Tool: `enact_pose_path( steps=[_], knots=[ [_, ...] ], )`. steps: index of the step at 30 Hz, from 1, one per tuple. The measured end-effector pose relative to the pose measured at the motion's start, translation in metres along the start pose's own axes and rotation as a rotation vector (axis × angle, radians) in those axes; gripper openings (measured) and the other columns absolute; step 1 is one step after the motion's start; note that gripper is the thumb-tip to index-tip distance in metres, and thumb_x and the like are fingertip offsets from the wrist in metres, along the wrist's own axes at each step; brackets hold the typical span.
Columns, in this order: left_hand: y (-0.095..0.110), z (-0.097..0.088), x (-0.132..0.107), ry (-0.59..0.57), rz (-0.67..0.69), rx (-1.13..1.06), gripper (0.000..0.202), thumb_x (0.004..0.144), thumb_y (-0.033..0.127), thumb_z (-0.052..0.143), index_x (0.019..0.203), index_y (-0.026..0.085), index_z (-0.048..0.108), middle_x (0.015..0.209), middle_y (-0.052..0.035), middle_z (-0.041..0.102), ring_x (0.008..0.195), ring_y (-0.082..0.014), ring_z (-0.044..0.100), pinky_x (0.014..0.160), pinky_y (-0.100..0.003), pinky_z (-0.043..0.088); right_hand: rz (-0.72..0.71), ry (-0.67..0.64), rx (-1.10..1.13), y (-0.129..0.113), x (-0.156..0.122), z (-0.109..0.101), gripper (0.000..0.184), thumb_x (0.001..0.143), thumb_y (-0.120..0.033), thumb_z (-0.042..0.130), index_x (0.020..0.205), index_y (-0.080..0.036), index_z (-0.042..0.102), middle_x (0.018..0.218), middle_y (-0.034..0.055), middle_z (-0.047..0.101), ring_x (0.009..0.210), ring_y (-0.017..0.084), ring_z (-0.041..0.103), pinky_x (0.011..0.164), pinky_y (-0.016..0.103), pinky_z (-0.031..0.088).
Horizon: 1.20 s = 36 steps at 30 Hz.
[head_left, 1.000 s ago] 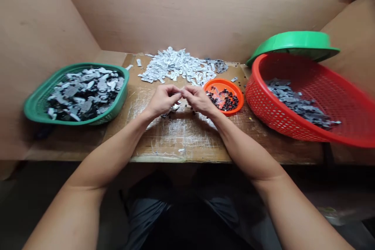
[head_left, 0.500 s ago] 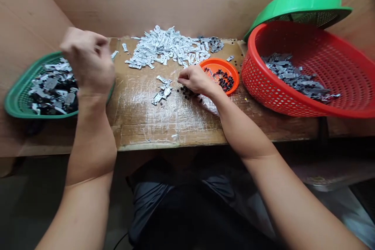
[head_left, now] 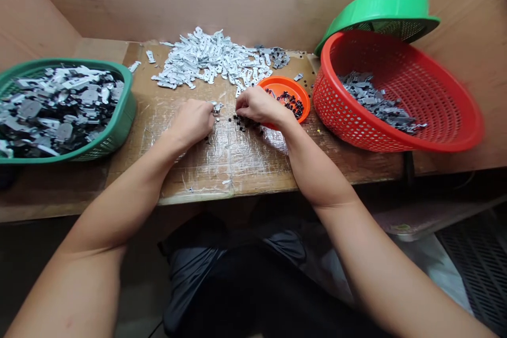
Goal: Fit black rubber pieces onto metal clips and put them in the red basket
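Observation:
My left hand (head_left: 193, 121) rests on the wooden board (head_left: 222, 158), its fingers curled over a few small silver metal pieces (head_left: 216, 108); what it grips is hidden. My right hand (head_left: 257, 105) lies beside it, fingertips pinched down on a scatter of tiny black parts (head_left: 242, 122). Just behind the right hand sits a small orange bowl (head_left: 285, 86) with more black parts in it. A heap of silver metal pieces (head_left: 209, 60) lies at the back of the board.
A green basket (head_left: 119, 116) full of grey and silver parts stands at the left. A red mesh basket (head_left: 396, 116) with dark grey parts stands at the right, a green lid (head_left: 380, 10) leaning behind it. Brown cardboard walls enclose the bench.
My left hand came back from over the green basket down to the silver pieces at the middle of the board. My right hand stayed on the black parts.

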<state>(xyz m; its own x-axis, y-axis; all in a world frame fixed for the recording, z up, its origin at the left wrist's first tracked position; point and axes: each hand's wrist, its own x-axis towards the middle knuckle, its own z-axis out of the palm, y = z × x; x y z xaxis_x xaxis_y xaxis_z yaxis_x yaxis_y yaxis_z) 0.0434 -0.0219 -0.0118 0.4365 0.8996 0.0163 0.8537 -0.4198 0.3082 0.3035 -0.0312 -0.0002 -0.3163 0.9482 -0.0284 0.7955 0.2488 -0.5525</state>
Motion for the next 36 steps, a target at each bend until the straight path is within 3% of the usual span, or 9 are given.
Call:
enact_pose_path(
  steps=[3,6,11,16,21,25,28,31,36],
  knots=[
    [-0.005,-0.008,0.002,0.020,-0.080,-0.199,0.030,0.099,0.016,0.083,0.126,0.021,0.096,0.108,-0.0182,0.093,0.120,-0.0452,0.089,0.113,-0.054,0.068,0.001,-0.050,-0.092,-0.004,-0.003,0.000,0.020,0.095,0.000,0.080,0.091,-0.017,0.090,0.085,0.0076,0.077,0.087,0.023,0.066,0.092,0.045,0.056],
    [-0.012,-0.015,0.003,0.004,-0.193,-0.637,0.049,0.094,0.011,0.089,0.142,0.019,0.090,0.092,-0.0076,0.084,0.095,-0.0349,0.089,0.095,-0.046,0.073,-0.004,-0.073,-0.227,-0.005,-0.004,0.003,0.023,0.094,0.002,0.079,0.093,-0.018,0.090,0.086,0.0095,0.075,0.087,0.025,0.064,0.090,0.047,0.051],
    [-0.014,-0.026,-0.001,-0.017,-0.306,-1.103,0.046,0.090,0.002,0.094,0.129,0.023,0.082,0.086,0.0006,0.075,0.080,-0.0234,0.085,0.088,-0.037,0.076,-0.075,-0.049,-0.320,-0.001,-0.004,0.011,0.026,0.103,0.001,0.071,0.093,-0.018,0.086,0.092,0.0128,0.076,0.089,0.026,0.059,0.089,0.047,0.045],
    [-0.012,-0.023,0.002,0.058,-0.337,-1.187,0.036,0.088,-0.001,0.096,0.110,0.023,0.081,0.085,-0.0002,0.075,0.077,-0.0201,0.081,0.087,-0.035,0.078,-0.105,0.071,-0.202,0.006,-0.003,0.012,0.021,0.105,-0.005,0.074,0.098,-0.021,0.083,0.093,0.0115,0.075,0.092,0.027,0.060,0.095,0.047,0.048],
    [-0.008,-0.012,0.005,0.144,-0.326,-1.247,0.037,0.088,-0.001,0.099,0.109,0.024,0.081,0.086,-0.0003,0.075,0.077,-0.0204,0.082,0.085,-0.036,0.079,-0.142,0.199,0.099,-0.006,-0.003,0.015,0.012,0.104,-0.011,0.077,0.102,-0.023,0.080,0.092,0.0046,0.075,0.093,0.023,0.063,0.091,0.042,0.051],
    [-0.001,-0.004,0.005,0.169,-0.301,-1.276,0.035,0.089,-0.001,0.096,0.110,0.023,0.082,0.085,-0.0004,0.075,0.075,-0.0198,0.081,0.083,-0.034,0.079,-0.225,0.087,0.433,-0.012,0.001,0.028,0.004,0.100,-0.021,0.077,0.102,-0.022,0.081,0.095,0.0024,0.082,0.086,0.018,0.063,0.081,0.036,0.050],
    [0.002,-0.001,0.004,0.173,-0.278,-1.303,0.034,0.089,-0.004,0.094,0.109,0.022,0.082,0.085,-0.0009,0.076,0.073,-0.0183,0.079,0.083,-0.033,0.078,-0.282,0.039,0.591,-0.006,0.007,0.037,0.007,0.093,-0.030,0.084,0.095,-0.023,0.081,0.083,-0.0019,0.074,0.078,0.015,0.055,0.073,0.034,0.044],
    [0.005,0.000,0.003,0.168,-0.266,-1.343,0.035,0.090,-0.006,0.094,0.107,0.022,0.081,0.085,-0.0015,0.077,0.075,-0.0185,0.079,0.085,-0.035,0.079,-0.301,0.036,0.666,0.001,0.012,0.039,0.015,0.090,-0.038,0.089,0.093,-0.024,0.083,0.078,-0.0038,0.069,0.075,0.015,0.051,0.069,0.034,0.040],
    [0.008,0.002,0.003,0.177,-0.286,-1.394,0.037,0.090,-0.010,0.096,0.103,0.020,0.080,0.086,-0.0006,0.075,0.076,-0.0178,0.080,0.087,-0.036,0.078,-0.261,0.024,0.680,0.000,0.011,0.036,0.029,0.091,-0.050,0.098,0.101,-0.025,0.088,0.088,-0.0002,0.078,0.081,0.017,0.058,0.074,0.036,0.047]
  ],
)
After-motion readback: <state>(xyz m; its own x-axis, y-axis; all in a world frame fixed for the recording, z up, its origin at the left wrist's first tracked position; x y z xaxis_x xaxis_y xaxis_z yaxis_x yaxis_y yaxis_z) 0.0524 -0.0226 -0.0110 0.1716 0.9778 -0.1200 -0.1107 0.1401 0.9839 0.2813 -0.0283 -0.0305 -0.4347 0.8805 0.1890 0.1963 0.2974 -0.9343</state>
